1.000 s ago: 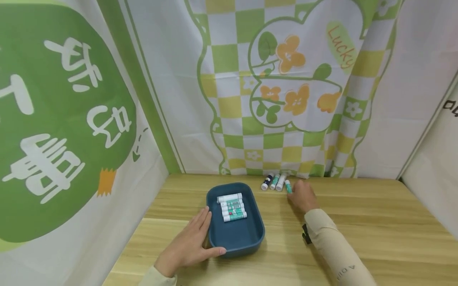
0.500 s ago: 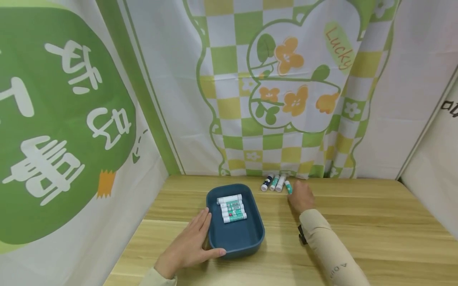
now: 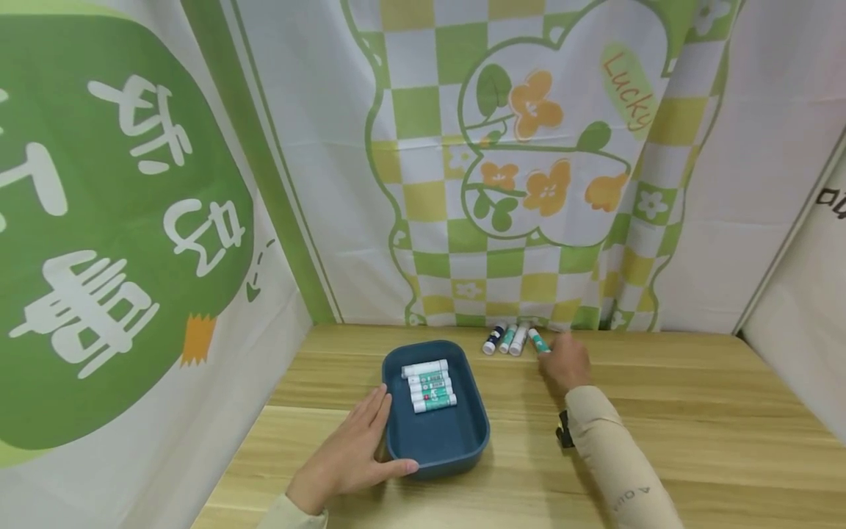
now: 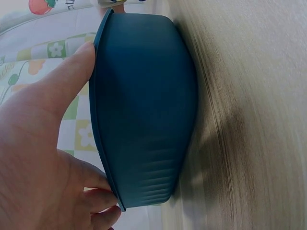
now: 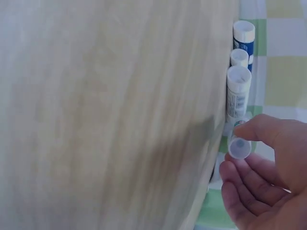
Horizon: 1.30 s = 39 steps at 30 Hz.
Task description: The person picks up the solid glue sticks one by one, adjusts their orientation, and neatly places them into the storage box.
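My right hand (image 3: 567, 361) pinches a small white-and-green glue stick (image 3: 538, 341) between thumb and fingers near the table's back edge. Its pale round end (image 5: 239, 148) points at the camera in the right wrist view. Just left of it lie a dark blue glue stick (image 3: 493, 339), a thin green-and-white one (image 3: 507, 339) and a thicker white one (image 3: 518, 340). My left hand (image 3: 350, 450) rests against the rim of a blue bin (image 3: 439, 441), thumb at the near end and fingers along the left side. Inside, several glue sticks (image 3: 431, 386) lie side by side in a row.
The wooden table (image 3: 661, 411) extends to the right and in front of the bin. A checked, flowered curtain (image 3: 476, 257) hangs down to the table's back edge. A white cloth wall with green print (image 3: 132, 367) stands at the left.
The glue stick in my right hand has tilted and shifted slightly right, its upper end leaning toward the row. My left hand and the bin stay in place.
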Each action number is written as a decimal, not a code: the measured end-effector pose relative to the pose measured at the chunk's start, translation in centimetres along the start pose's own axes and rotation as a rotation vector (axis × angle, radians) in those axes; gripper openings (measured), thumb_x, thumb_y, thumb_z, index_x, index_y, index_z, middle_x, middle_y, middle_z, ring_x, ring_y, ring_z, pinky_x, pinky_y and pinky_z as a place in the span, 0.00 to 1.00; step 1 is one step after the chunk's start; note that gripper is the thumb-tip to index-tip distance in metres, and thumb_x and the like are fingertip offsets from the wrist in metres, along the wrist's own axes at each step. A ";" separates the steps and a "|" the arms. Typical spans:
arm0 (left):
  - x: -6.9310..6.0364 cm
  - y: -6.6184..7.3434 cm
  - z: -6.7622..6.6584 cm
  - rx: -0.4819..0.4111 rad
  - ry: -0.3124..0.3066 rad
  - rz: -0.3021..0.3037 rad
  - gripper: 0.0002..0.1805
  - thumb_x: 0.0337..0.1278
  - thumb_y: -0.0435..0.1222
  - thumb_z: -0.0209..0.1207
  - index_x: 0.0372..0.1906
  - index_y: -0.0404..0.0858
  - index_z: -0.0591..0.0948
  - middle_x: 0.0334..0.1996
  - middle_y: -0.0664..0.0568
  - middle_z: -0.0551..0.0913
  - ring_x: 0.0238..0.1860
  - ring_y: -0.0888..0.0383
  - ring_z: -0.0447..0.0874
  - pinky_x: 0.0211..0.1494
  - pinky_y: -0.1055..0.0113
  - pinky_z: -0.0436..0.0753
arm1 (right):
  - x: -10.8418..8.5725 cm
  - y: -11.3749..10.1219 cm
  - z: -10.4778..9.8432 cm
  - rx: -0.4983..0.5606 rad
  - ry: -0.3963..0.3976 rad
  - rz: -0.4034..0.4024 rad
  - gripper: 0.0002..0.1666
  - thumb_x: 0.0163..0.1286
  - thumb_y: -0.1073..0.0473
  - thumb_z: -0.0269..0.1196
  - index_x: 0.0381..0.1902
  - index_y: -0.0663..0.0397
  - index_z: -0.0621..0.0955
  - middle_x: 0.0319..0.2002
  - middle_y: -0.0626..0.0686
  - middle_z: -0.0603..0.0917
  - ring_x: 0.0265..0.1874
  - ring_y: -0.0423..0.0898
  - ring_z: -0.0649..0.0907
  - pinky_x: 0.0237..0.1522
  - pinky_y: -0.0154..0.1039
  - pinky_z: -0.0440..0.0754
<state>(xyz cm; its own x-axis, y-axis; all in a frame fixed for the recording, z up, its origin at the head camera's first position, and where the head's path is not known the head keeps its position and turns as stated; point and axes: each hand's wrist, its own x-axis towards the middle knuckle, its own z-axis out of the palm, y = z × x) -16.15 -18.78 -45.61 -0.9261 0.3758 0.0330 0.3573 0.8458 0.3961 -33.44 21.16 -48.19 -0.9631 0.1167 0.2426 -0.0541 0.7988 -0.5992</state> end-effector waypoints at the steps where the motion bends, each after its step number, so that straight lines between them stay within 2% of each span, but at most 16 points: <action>1: 0.0 0.0 0.0 -0.001 0.001 -0.002 0.67 0.57 0.73 0.62 0.84 0.30 0.53 0.86 0.37 0.46 0.87 0.38 0.46 0.86 0.39 0.57 | 0.1 0.1 -0.2 0.010 0.009 -0.014 0.17 0.62 0.65 0.67 0.13 0.57 0.81 0.14 0.51 0.79 0.18 0.48 0.74 0.20 0.38 0.70; 3: 0.0 -0.1 0.1 0.003 0.002 -0.006 0.67 0.57 0.72 0.63 0.84 0.30 0.53 0.87 0.37 0.46 0.87 0.38 0.46 0.87 0.40 0.56 | 0.4 0.1 -0.6 0.032 0.025 -0.045 0.16 0.63 0.63 0.68 0.15 0.60 0.84 0.16 0.52 0.82 0.19 0.48 0.75 0.23 0.39 0.72; 6: 0.1 -0.1 0.0 0.007 0.004 -0.005 0.67 0.57 0.73 0.62 0.84 0.29 0.53 0.87 0.37 0.46 0.87 0.38 0.46 0.86 0.39 0.57 | 0.7 0.2 -1.4 0.080 0.031 -0.098 0.11 0.64 0.63 0.72 0.25 0.66 0.89 0.23 0.59 0.88 0.24 0.52 0.82 0.29 0.44 0.80; 9: 0.1 -0.1 0.0 0.005 0.003 -0.001 0.67 0.57 0.73 0.62 0.84 0.29 0.53 0.86 0.36 0.46 0.87 0.37 0.46 0.86 0.39 0.57 | 1.0 0.2 -2.3 0.127 -0.004 -0.141 0.11 0.65 0.62 0.74 0.37 0.69 0.90 0.34 0.65 0.92 0.33 0.57 0.89 0.38 0.49 0.88; 12: 0.1 0.0 -0.1 0.000 -0.004 0.000 0.67 0.57 0.73 0.62 0.84 0.29 0.52 0.86 0.36 0.46 0.87 0.37 0.46 0.86 0.39 0.58 | 1.2 0.3 -3.0 0.160 -0.068 -0.174 0.12 0.68 0.61 0.74 0.41 0.67 0.90 0.39 0.66 0.92 0.39 0.58 0.90 0.40 0.49 0.89; 19: 0.1 0.1 -0.3 -0.005 -0.014 0.000 0.67 0.58 0.73 0.62 0.84 0.29 0.52 0.86 0.36 0.46 0.87 0.37 0.47 0.86 0.39 0.58 | 1.0 -0.1 -4.0 0.180 -0.154 -0.193 0.12 0.70 0.55 0.74 0.44 0.58 0.91 0.43 0.61 0.93 0.41 0.53 0.90 0.37 0.38 0.85; 22: 0.0 0.1 -0.3 0.001 -0.012 0.004 0.67 0.58 0.73 0.62 0.84 0.28 0.53 0.86 0.35 0.46 0.87 0.36 0.47 0.86 0.38 0.58 | 0.8 -0.7 -4.1 0.181 -0.178 -0.225 0.14 0.70 0.54 0.74 0.46 0.58 0.91 0.44 0.61 0.93 0.42 0.53 0.90 0.38 0.39 0.87; 29: -0.1 0.0 -0.1 0.008 -0.008 0.007 0.68 0.58 0.73 0.61 0.84 0.27 0.53 0.86 0.34 0.46 0.86 0.36 0.47 0.85 0.38 0.58 | 0.7 -2.4 -4.3 0.225 -0.231 -0.353 0.13 0.70 0.57 0.74 0.48 0.58 0.91 0.43 0.60 0.93 0.42 0.53 0.92 0.43 0.46 0.91; 39: 0.0 0.1 0.0 0.004 -0.003 0.008 0.68 0.57 0.74 0.61 0.84 0.29 0.53 0.86 0.36 0.46 0.87 0.37 0.47 0.86 0.38 0.58 | -0.2 -5.1 -4.6 0.244 -0.337 -0.441 0.10 0.68 0.58 0.75 0.45 0.55 0.92 0.39 0.52 0.94 0.38 0.44 0.91 0.41 0.40 0.90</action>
<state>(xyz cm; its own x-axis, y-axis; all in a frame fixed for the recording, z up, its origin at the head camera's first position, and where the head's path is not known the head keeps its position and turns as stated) -16.12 -18.72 -45.61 -0.9231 0.3832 0.0334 0.3648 0.8446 0.3919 -31.76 19.79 -41.68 -0.8646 -0.4193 0.2767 -0.4874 0.5664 -0.6646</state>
